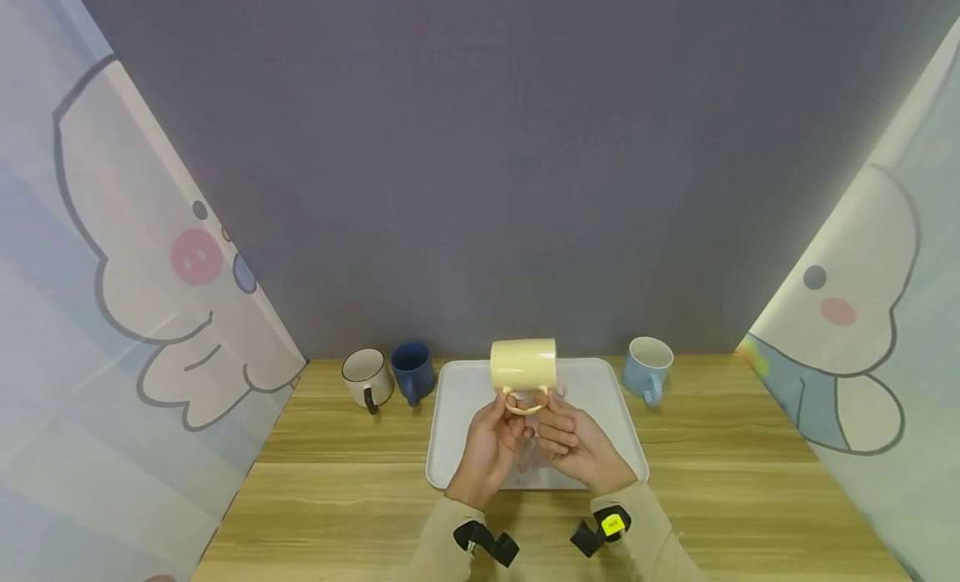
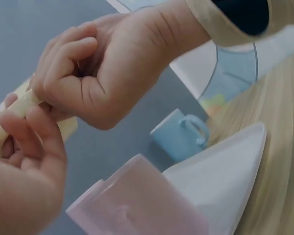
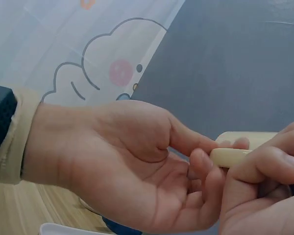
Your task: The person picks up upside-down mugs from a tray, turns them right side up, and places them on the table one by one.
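A pale yellow mug (image 1: 523, 363) is held on its side above the white tray (image 1: 461, 432), its handle toward the person. My left hand (image 1: 491, 444) pinches the left part of the handle between thumb and fingers. On the handle's right part, my right hand (image 1: 581, 444) grips with curled fingers. In the left wrist view, the mug's handle (image 2: 24, 104) shows between both hands. The right wrist view shows the handle (image 3: 229, 157) at the left hand's fingertips, with the mug body partly hidden behind the right hand.
A white mug with a black handle (image 1: 366, 378) and a dark blue mug (image 1: 412, 369) stand left of the tray. To its right is a light blue mug (image 1: 648, 369). A pink translucent object (image 2: 137, 200) is below the hands. A grey wall (image 1: 480, 190) rises behind.
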